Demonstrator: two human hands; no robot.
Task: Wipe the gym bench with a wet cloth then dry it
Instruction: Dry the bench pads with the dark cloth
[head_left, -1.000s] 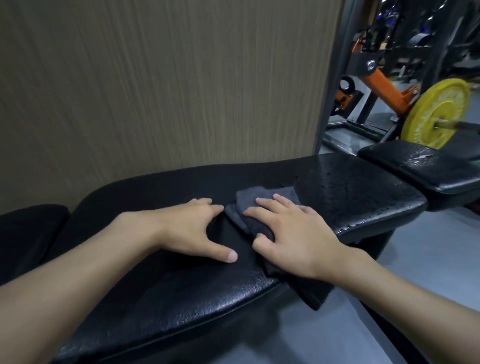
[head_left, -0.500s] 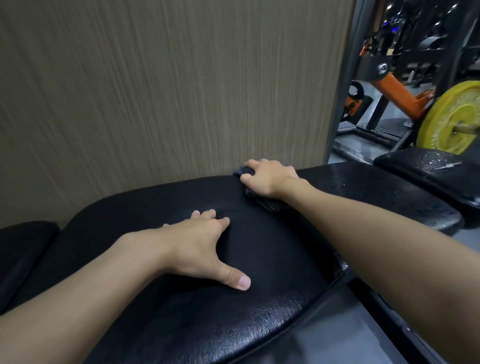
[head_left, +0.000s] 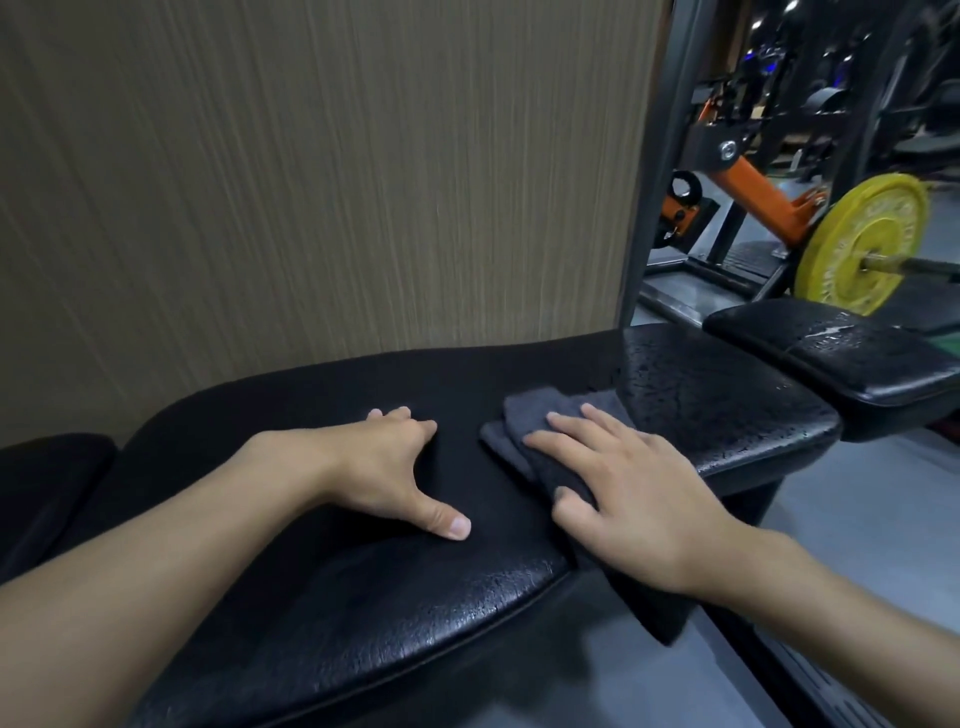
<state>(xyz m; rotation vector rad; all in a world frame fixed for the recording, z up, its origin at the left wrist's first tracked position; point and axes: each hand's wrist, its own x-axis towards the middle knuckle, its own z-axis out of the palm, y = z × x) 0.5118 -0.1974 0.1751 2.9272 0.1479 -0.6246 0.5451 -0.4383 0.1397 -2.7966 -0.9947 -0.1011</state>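
Hands are working on a black gym bench (head_left: 363, 597) that is running across the view in front of a striped tan wall panel (head_left: 311, 182). The right hand (head_left: 639, 499) is lying flat on a folded dark grey cloth (head_left: 524, 415), fingers straight and slightly spread, pressing it onto the pad; nothing is curling around the fabric. The cloth is sitting on the bench top right of the middle. Its far folds are showing beyond the fingertips, and its near end is hanging over the bench's front edge beneath the wrist.

The left hand (head_left: 384, 467) is resting bare on the pad just left of the cloth, not touching it. Its palm is facing down, its thumb is stretching out sideways and its fingers are lying nearly straight against the upholstery; it is holding nothing.

Droplets are glistening on the bench's right end beyond the cloth, and the cracked front edge is catching the light. A second black pad (head_left: 841, 353) is standing just past that end, also beaded with water. Behind it a yellow weight plate (head_left: 857, 244) is sitting on a bar (head_left: 914, 265), near an orange machine arm (head_left: 758, 195). Grey floor (head_left: 857, 493) is showing below at the right, and another dark cushion (head_left: 47, 478) is lying at the far left.
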